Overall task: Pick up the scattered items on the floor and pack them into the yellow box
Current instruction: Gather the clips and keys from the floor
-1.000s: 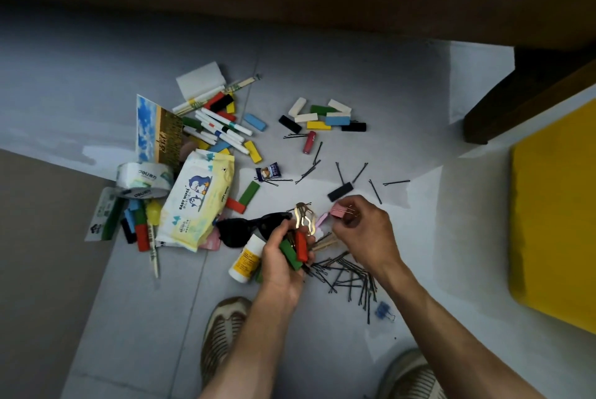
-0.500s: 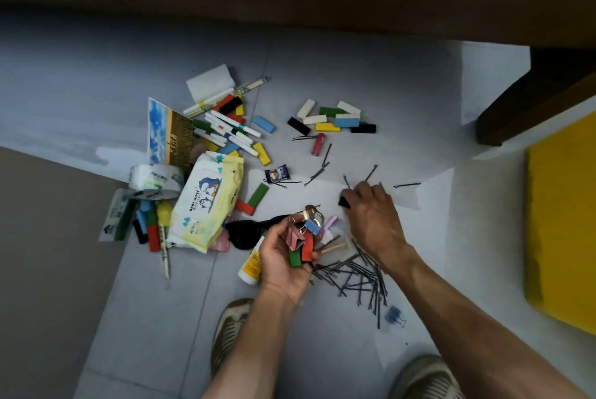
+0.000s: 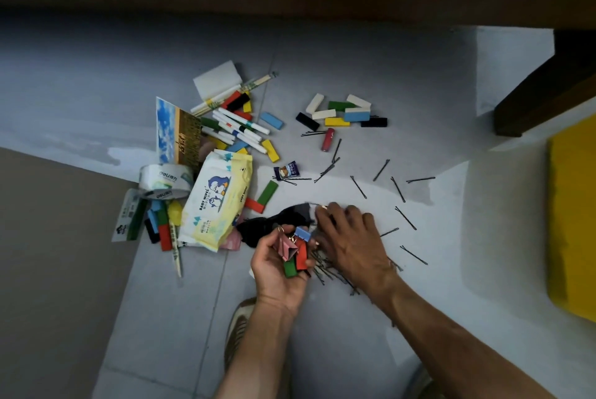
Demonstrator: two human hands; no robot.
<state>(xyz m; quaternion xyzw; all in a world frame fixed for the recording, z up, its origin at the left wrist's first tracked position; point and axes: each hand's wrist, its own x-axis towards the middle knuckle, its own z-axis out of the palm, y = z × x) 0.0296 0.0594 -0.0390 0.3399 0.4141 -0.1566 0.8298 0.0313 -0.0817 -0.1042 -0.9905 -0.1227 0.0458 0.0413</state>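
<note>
Mid-gathering, the left hand (image 3: pixel 280 264) cups clips and blocks (image 3: pixel 295 253) while the right hand (image 3: pixel 350 237), grip unclear, reaches just beside it; next, carrying them to the yellow box (image 3: pixel 574 221), far right.

I count one wipes pack (image 3: pixel 216 201), one tape roll (image 3: pixel 165 180), one yellow box (image 3: pixel 574 221), two hands (image 3: pixel 277 264).

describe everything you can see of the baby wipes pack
The baby wipes pack is a soft plastic pouch, pale yellow and white, printed with blue cartoon penguins and the words BABY WIPES. It looks sealed and plump, lying flat and slanted on the floor. A tape roll sits at its left; a pink item peeks from under its lower right corner. Neither hand touches it.
</note>
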